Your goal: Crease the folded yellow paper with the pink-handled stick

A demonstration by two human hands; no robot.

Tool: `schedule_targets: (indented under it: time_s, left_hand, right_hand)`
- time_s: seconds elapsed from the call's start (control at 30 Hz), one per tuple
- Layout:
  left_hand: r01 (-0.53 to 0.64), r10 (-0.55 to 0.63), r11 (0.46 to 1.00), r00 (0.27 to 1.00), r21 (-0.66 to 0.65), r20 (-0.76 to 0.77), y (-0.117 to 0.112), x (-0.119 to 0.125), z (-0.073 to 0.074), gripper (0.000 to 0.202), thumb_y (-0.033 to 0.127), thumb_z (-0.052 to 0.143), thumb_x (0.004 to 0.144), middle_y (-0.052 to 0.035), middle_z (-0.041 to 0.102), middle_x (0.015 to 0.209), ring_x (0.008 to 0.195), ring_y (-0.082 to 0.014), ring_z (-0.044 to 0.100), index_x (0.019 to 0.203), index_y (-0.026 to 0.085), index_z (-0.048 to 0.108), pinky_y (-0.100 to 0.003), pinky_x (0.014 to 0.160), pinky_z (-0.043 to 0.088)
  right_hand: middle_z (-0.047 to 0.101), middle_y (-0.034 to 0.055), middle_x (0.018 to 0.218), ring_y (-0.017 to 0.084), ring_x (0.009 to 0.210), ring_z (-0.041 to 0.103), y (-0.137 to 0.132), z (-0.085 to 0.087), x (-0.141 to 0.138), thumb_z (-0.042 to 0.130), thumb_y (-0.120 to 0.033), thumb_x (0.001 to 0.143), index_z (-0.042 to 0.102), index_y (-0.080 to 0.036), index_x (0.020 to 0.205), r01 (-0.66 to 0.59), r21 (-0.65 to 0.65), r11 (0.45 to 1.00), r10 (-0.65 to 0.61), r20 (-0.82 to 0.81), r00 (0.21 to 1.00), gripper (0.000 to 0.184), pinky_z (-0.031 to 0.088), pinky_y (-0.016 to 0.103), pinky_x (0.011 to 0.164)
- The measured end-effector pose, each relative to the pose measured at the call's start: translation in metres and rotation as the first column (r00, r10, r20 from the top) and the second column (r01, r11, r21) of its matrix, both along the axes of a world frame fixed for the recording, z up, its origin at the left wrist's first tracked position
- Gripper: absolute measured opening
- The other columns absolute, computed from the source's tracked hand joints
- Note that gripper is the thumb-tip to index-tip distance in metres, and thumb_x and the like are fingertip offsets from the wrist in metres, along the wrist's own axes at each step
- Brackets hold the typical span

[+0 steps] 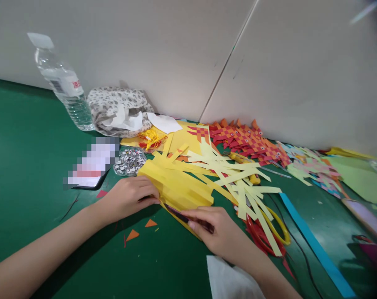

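Note:
My left hand (134, 197) has its fingers pinched on the left end of the front edge of a yellow paper sheet (182, 185), which is cut or folded into strips. A slim dark purplish tool (178, 214) is gripped by my right hand (208, 226). It lies along the front edge of the yellow paper, pointing toward my left hand; its exact kind I cannot make out. Pale yellow paper strips (238, 174) lie loosely heaped to the right of the sheet. Two small orange paper triangles (132, 235) rest on the green table in front of my left hand.
Red-handled and yellow-handled scissors (253, 232) lie by my right forearm. Left stand a water bottle (63, 83) and a phone (94, 166), beside a bag of googly eyes (130, 161). Woven red-orange paper fish (247, 139) line the wall. A blue strip (316, 245) lies right.

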State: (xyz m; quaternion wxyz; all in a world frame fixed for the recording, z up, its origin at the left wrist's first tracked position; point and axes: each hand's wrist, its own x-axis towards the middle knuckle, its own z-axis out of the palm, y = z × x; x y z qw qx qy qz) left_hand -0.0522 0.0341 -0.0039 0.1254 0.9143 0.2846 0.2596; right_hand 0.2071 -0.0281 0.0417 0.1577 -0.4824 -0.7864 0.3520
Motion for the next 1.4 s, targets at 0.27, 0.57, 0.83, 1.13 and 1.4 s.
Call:
schedule_targets:
  time_s: [0.27, 0.57, 0.83, 1.13, 1.4]
  left_hand:
    - [-0.025, 0.025, 1.000, 0.999, -0.009, 0.029, -0.001, 0.002, -0.004, 0.012, 0.029, 0.059, 0.090, 0.0018, 0.067, 0.079, 0.076, -0.0139, 0.061, 0.084, 0.021, 0.063, -0.023, 0.067, 0.042]
    - [-0.026, 0.026, 1.000, 0.999, 0.007, 0.026, 0.000, 0.002, -0.004, 0.014, 0.029, 0.057, 0.091, 0.0011, 0.068, 0.080, 0.076, -0.0138, 0.062, 0.084, 0.020, 0.065, -0.023, 0.068, 0.043]
    - [-0.017, 0.017, 1.000, 1.000, 0.017, 0.018, -0.001, 0.003, -0.003, 0.018, 0.032, 0.054, 0.093, 0.0006, 0.069, 0.079, 0.075, -0.0134, 0.062, 0.084, 0.020, 0.066, -0.023, 0.067, 0.044]
    - [0.001, -0.001, 1.000, 1.000, 0.011, 0.009, 0.000, 0.000, 0.000, 0.016, 0.029, 0.055, 0.092, -0.0006, 0.069, 0.081, 0.076, -0.0137, 0.063, 0.085, 0.020, 0.066, -0.023, 0.067, 0.046]
    - [0.132, -0.132, 0.991, 0.990, -0.012, -0.047, 0.003, -0.010, 0.007, 0.015, 0.026, 0.054, 0.093, -0.0029, 0.072, 0.090, 0.087, -0.0158, 0.066, 0.093, 0.020, 0.068, -0.026, 0.079, 0.051]
  right_hand:
    - [0.075, 0.0043, 0.091, 0.017, 0.076, 0.067, 0.000, -0.007, 0.002, 0.055, -0.013, 0.086, 0.071, -0.020, 0.113, -0.003, -0.020, 1.000, 0.003, -0.003, 1.000, 0.033, 0.048, 0.024, 0.066]
    - [0.074, 0.0030, 0.084, 0.016, 0.072, 0.065, -0.004, -0.008, 0.005, 0.054, -0.015, 0.087, 0.071, -0.024, 0.114, 0.001, -0.033, 0.999, -0.002, -0.024, 1.000, 0.032, 0.047, 0.024, 0.063]
    - [0.074, 0.0045, 0.084, 0.017, 0.070, 0.065, -0.003, -0.003, 0.010, 0.054, -0.018, 0.088, 0.071, -0.024, 0.113, -0.001, -0.046, 0.999, 0.001, 0.015, 1.000, 0.031, 0.048, 0.026, 0.062]
    - [0.076, 0.0055, 0.089, 0.017, 0.067, 0.066, -0.002, 0.007, 0.022, 0.056, -0.017, 0.087, 0.072, -0.024, 0.112, -0.007, -0.100, 0.995, 0.008, 0.010, 1.000, 0.031, 0.047, 0.024, 0.055]
    - [0.074, 0.0069, 0.090, 0.017, 0.068, 0.064, -0.003, -0.001, 0.019, 0.054, -0.023, 0.090, 0.071, -0.023, 0.113, 0.085, 0.034, 0.996, -0.084, -0.023, 0.996, 0.029, 0.046, 0.024, 0.053]
